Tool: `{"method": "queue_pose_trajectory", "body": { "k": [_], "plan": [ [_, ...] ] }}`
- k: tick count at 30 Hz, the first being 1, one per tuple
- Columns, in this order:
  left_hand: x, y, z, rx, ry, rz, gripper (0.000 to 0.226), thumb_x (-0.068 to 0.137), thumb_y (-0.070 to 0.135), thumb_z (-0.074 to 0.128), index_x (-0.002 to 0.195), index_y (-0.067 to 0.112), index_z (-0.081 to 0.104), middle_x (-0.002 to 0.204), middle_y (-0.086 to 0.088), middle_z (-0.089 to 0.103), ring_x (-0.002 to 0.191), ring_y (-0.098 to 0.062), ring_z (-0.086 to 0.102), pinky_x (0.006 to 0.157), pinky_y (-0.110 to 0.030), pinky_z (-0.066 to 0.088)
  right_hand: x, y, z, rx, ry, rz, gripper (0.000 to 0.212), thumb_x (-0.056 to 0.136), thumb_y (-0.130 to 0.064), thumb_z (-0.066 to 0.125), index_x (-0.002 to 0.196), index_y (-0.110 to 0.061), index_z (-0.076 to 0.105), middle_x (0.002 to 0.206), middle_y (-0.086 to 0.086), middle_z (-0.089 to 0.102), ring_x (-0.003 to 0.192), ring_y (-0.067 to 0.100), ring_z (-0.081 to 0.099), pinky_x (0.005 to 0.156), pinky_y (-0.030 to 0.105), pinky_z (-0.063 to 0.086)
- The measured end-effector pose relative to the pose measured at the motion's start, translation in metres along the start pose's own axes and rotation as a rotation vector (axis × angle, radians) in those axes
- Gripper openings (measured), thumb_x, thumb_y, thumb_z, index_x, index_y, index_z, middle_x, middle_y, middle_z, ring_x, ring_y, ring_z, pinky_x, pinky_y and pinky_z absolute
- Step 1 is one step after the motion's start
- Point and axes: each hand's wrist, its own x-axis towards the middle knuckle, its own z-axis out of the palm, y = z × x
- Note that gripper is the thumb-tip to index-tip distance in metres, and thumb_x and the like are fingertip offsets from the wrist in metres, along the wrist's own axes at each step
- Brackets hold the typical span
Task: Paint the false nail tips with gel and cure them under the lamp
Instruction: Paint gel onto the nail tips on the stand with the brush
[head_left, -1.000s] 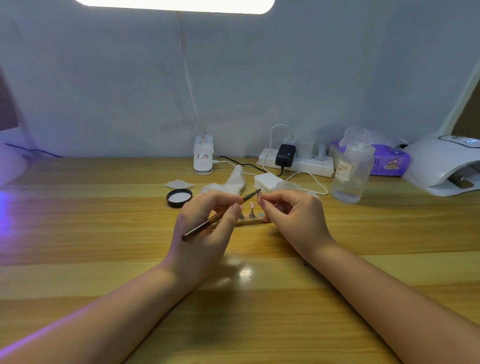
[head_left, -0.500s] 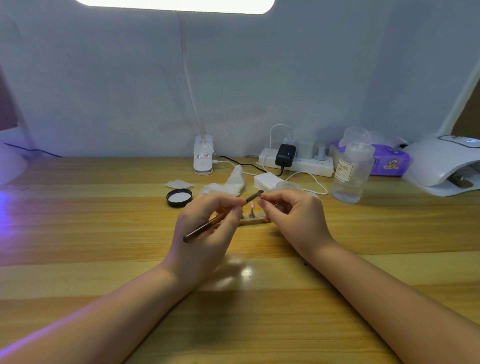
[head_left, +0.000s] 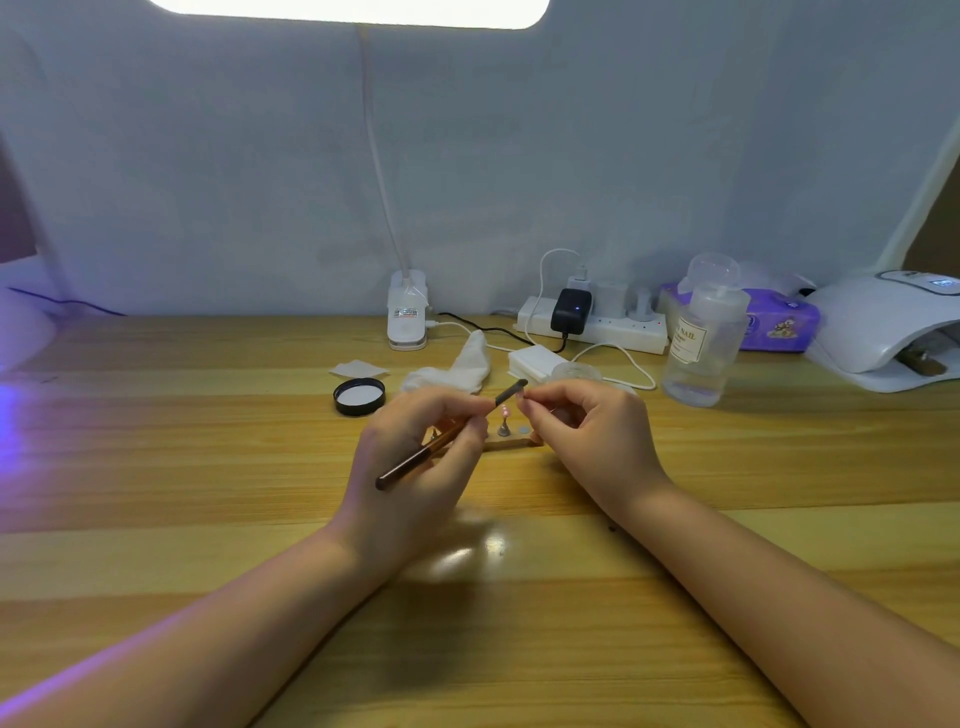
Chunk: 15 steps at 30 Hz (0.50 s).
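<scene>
My left hand (head_left: 415, 462) grips a brown gel brush (head_left: 447, 439), its dark tip pointing up and right toward my right hand. My right hand (head_left: 587, 436) pinches a small nail tip on its peg between thumb and forefinger, mostly hidden by the fingers; the brush tip touches or nearly touches it. Between my hands a wooden holder strip (head_left: 511, 442) lies on the table with a pink nail tip (head_left: 505, 413) standing on a peg. The white curing lamp (head_left: 883, 332) sits at the far right. An open black jar lid (head_left: 359, 396) lies left of the hands.
Behind the hands lie a crumpled white cloth (head_left: 457, 371), white pads (head_left: 535, 364), a clear pump bottle (head_left: 704, 338), a power strip (head_left: 592, 325) with cables, a purple wipes pack (head_left: 779, 322) and a desk lamp base (head_left: 408, 317). Purple light glows at the left edge.
The brush tip has risen slightly and moved toward the nail tip in my right hand. Both hands stay almost in place.
</scene>
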Motion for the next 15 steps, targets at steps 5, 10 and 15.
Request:
{"method": "queue_pose_trajectory", "body": {
  "k": [5,10,15],
  "plan": [
    [-0.0016,0.0029,-0.0031,-0.018,0.004,-0.007,0.014,0.08,0.031,0.056,0.083,0.024,0.067,0.079,0.005,0.067,0.08,-0.014,0.061,0.071,-0.028,0.048,-0.0004,0.0002,-0.0002,0.006,0.017,0.004,0.01,0.086,-0.017,0.07,0.095,-0.018,0.075,0.067,0.001,0.069,0.063,0.018,0.063,0.067,0.038,0.053],
    [-0.0002,0.0014,-0.0007,-0.033,0.019,-0.007,0.02,0.086,0.031,0.058,0.097,0.02,0.07,0.087,0.002,0.07,0.086,-0.016,0.066,0.074,-0.029,0.053,0.0002,0.0008,-0.0002,-0.002,0.024,0.0,0.01,0.086,-0.017,0.07,0.095,-0.019,0.075,0.067,-0.002,0.069,0.063,0.014,0.063,0.067,0.033,0.052],
    [-0.0013,-0.0024,-0.0007,-0.04,-0.019,-0.031,0.015,0.086,0.024,0.065,0.097,0.02,0.074,0.088,0.003,0.073,0.088,-0.019,0.068,0.076,-0.034,0.054,0.0003,0.0016,-0.0002,-0.016,0.022,0.0,0.009,0.086,-0.017,0.07,0.093,-0.018,0.075,0.067,-0.003,0.069,0.064,0.013,0.065,0.067,0.033,0.053]
  ]
}}
